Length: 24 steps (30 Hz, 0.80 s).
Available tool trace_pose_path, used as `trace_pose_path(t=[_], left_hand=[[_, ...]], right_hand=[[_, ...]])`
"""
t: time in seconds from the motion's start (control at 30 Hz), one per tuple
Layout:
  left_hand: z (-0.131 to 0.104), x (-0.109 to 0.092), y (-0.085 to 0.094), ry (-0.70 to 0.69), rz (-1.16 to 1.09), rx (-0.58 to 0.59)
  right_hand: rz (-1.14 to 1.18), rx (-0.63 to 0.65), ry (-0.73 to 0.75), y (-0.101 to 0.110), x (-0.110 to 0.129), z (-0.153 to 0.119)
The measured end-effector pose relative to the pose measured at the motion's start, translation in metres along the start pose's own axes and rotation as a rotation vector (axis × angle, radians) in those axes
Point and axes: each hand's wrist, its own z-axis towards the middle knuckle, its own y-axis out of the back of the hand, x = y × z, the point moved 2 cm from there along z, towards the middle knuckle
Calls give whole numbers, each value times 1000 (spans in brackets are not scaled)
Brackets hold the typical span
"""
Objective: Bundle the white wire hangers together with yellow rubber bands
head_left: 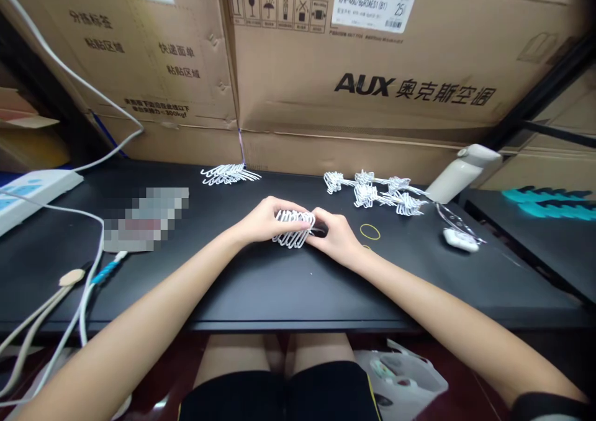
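Observation:
Over the middle of the black table, a bundle of white wire hooks [291, 231] is gripped between both hands. My left hand [264, 219] has its thumb across the bundle's front and its fingers behind. On the other side, my right hand [333, 235] pinches the right end of the same bundle; some of its fingertips are hidden. A yellow rubber band [370, 231] lies just right of my right hand, and part of another shows beside that wrist. Loose white hooks [228, 174] lie side by side near the back. Several bunched groups of white hooks [365, 194] rest at the back right.
Large cardboard boxes [288, 98] stand behind the table [261, 290]. A white bottle [463, 172], glasses [449, 219] and a white earphone case [460, 239] are at the right. Cables, a power strip [40, 194] and a blurred-out object [146, 219] occupy the left.

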Motion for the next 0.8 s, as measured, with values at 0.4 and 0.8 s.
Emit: trace_pose_path(t=[0.4,0.8], left_hand=[[2,3,0,-26,25,26],[3,10,-11,-74,46,-41]], right_hand=[[74,181,-78,14,4,1],[139,23,-43,0,3,-2]])
